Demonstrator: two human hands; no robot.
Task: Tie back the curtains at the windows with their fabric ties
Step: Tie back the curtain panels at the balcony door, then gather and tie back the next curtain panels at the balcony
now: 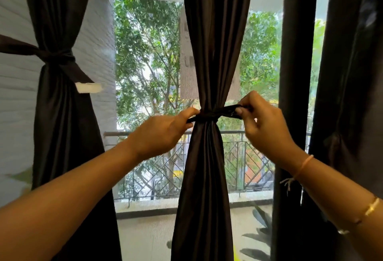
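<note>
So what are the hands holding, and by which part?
Both hold the fabric tie wrapped round the middle curtain: left hand pinches its left end, right hand grips its right end.

We cannot see the top or the hem of the middle curtain; both run past the picture's edges. Its tie vanishes at each end into curled fingers. The left hand covers the left end and the right hand covers the right, so we cannot tell whether a knot is made. Behind this curtain a grey sheet is half hidden, and its marks are too blurred for us to read. The left curtain's tie runs off the left edge. The right curtain, nearest us, is smeared and its folds are hard to make out. We cannot name a green blur low on the left.
</note>
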